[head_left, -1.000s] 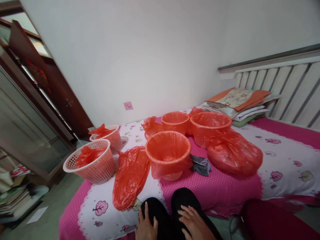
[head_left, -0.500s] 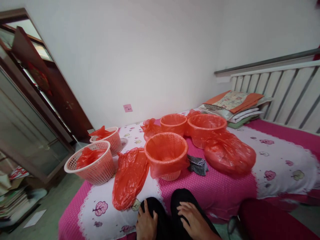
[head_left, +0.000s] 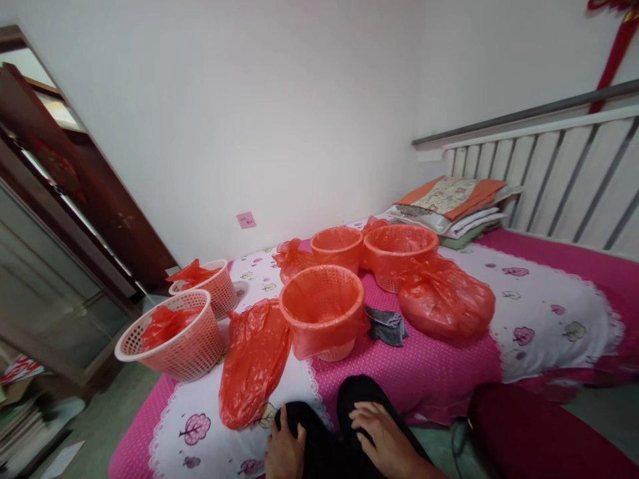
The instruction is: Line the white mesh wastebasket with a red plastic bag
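My left hand lies with fingers apart on my left knee, and my right hand rests the same way on the right one; both are open and hold nothing. In front of the knees stands a basket lined with a red plastic bag. Left of it a flat red plastic bag lies on the bed. Two pink baskets with crumpled red bags inside stand farther left. Behind are two more red-lined baskets. A dark grey cloth lies beside the front basket, near a filled red bag.
The bed has a pink and white tree-print cover. Folded bedding is stacked by the white radiator. A dark red seat is at the lower right, a brown door at the left.
The view has turned slightly to the right, so the scene sits farther left. Both hands stay on the knees, and the baskets and bags have not moved.
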### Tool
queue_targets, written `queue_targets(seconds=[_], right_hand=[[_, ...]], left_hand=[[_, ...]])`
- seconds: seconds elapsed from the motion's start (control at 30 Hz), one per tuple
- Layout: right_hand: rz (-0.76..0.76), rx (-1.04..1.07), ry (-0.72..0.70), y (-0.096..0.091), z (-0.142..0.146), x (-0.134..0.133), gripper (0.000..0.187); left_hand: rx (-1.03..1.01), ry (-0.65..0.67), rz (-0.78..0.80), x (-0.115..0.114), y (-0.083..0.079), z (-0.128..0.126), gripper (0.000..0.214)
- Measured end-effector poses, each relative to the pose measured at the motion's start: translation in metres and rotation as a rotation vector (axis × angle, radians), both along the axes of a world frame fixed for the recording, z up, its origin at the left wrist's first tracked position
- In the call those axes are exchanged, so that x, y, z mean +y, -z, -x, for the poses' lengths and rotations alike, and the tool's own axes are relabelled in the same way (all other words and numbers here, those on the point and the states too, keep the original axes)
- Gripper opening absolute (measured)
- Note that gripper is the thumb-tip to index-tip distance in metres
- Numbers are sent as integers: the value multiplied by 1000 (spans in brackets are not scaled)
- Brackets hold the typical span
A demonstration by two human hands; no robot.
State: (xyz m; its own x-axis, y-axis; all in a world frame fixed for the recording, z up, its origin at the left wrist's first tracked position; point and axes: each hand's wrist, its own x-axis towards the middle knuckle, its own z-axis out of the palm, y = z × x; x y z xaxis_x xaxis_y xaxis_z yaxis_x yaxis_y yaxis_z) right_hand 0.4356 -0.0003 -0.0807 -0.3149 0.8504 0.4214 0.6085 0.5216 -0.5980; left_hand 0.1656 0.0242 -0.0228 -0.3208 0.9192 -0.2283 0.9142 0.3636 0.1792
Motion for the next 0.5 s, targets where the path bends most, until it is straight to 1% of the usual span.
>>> queue_targets(seconds=[0.23, 0.37, 0.43, 0.5], right_hand=[[17, 5, 7, 7, -1, 2, 32], [-12, 23, 3, 9, -1, 3, 34], [-14, 31, -3, 8, -2, 3, 34], [5, 27, -1, 6, -1, 2, 33]], left_hand=[[26, -15, 1, 5, 7, 5, 67], [38, -16, -2, 6, 11, 7, 67], [19, -16, -10, 7, 17, 12, 68], [-13, -25, -43, 7, 27, 20, 67]])
